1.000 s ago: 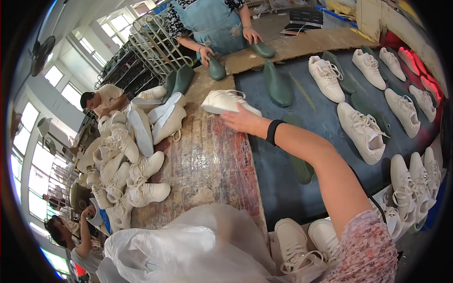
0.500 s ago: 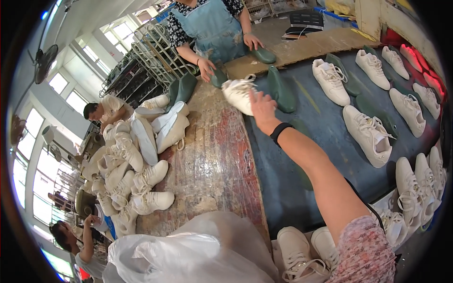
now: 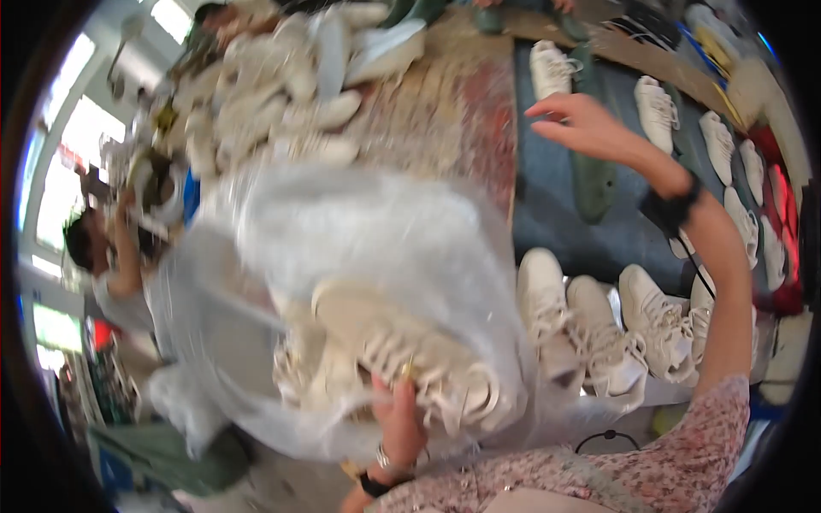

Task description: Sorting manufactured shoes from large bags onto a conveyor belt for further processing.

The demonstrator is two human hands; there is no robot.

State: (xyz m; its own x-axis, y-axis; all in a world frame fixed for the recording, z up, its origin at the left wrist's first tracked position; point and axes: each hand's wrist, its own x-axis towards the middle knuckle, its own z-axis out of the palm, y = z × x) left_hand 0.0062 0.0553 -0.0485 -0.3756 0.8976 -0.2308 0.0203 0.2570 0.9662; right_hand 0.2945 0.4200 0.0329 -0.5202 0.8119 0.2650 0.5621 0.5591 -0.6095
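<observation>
Left Hand (image 3: 399, 427) in the Bagged Shoes, Right Hand (image 3: 586, 128) Spread Over the Belt

The right fingers (image 3: 552, 107) stand well apart, the thumb clear of the others, and I see nothing in them. On the left, the thumb lies at the opening of a cream sneaker (image 3: 445, 363); the other fingers are blurred and partly hidden, so I cannot tell how far they close or whether they grip it.

That sneaker lies at the mouth of a clear plastic bag (image 3: 368, 205), laces up, with other pale shoes beside it. A dark band (image 3: 376, 486) circles the left wrist, a black band (image 3: 671, 205) the right.

Near the right hand, a white sneaker (image 3: 550, 68) sits on the dark belt (image 3: 540, 205), just beside a long green shoe form (image 3: 594, 184). Whether the hand touches either, I cannot say. More white shoes line the belt toward a red glow (image 3: 797, 244).

Right of the bag, a row of laced sneakers (image 3: 543, 295) stands along the belt's near edge. Beyond the bag stretches a worn tabletop (image 3: 436, 120), with a heap of pale shoes (image 3: 295, 81) on its left.
</observation>
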